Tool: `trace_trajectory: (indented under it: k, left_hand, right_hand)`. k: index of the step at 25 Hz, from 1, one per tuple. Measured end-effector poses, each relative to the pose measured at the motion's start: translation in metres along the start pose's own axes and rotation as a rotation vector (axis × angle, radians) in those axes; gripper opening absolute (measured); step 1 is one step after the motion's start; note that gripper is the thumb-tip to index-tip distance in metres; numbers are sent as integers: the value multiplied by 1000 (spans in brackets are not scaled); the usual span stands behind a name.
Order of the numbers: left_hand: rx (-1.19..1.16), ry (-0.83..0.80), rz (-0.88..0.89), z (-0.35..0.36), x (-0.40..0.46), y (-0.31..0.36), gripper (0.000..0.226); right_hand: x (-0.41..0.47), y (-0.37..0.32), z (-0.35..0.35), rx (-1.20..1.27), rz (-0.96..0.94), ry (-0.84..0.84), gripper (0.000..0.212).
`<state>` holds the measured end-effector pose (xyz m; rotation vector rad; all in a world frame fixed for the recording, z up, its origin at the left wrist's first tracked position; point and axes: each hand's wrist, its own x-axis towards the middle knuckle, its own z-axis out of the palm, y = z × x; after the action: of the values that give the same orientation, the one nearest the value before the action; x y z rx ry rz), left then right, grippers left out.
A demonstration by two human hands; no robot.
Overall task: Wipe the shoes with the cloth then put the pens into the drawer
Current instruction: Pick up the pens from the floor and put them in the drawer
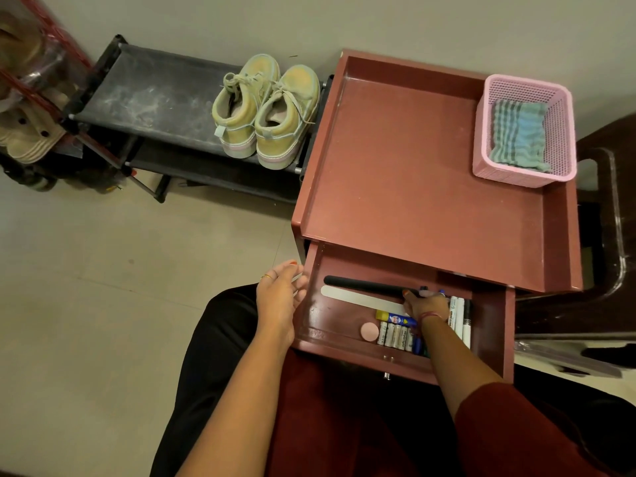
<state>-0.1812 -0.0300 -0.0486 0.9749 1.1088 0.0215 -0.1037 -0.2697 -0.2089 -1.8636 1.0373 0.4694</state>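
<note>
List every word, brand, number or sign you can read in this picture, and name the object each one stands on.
No text here can be read with certainty.
Glue stick in the drawer: a blue and red label, too blurred to read.
Batteries: print along their sides, too small to read.
White markers: dark print on the barrels, too small to read.
Shoes, cloth and pink basket: no text visible.
</note>
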Motion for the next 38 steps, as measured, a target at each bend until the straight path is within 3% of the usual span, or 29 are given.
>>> trace_trajectory:
  k: [6,13,21,23,26,29,31,34,38]
  left_hand:
    - [12,-5,-1,0,2,-2,10]
    - [27,0,-7,0,5,-5,10]
    - [17,4,-8,-2,6,-6,8]
    - [-5,4,-8,-3,5,-6,10]
    - [-50,-18,-11,-6,2,-3,9]
    - [-113,-53,-75,-9,-1,-2,5]
    - [-63,-145,-213,-10,-15,-7,10]
    - [257,-373,-469,-10,-49,-23,30]
    - [768,-592,-647,-10,-78,-48,73]
  right_hand:
    - [-4,2,1,-183,-22,-35,15]
    - [0,2,0,-371,-41,-24,35]
    - [0,-3,-9,-543,-75,-59,34]
    - [-6,-8,-22,-440,-95,-62,29]
    - [-36,-17,-57,-95,-92,-95,34]
    - [-84,-17,-100,408,123,-176,11]
    - [-119,-10,-126,624,288,-278,16]
    - [-148,4,-143,753,396,-297,34]
    - [-163,26,-140,796,498,-246,60]
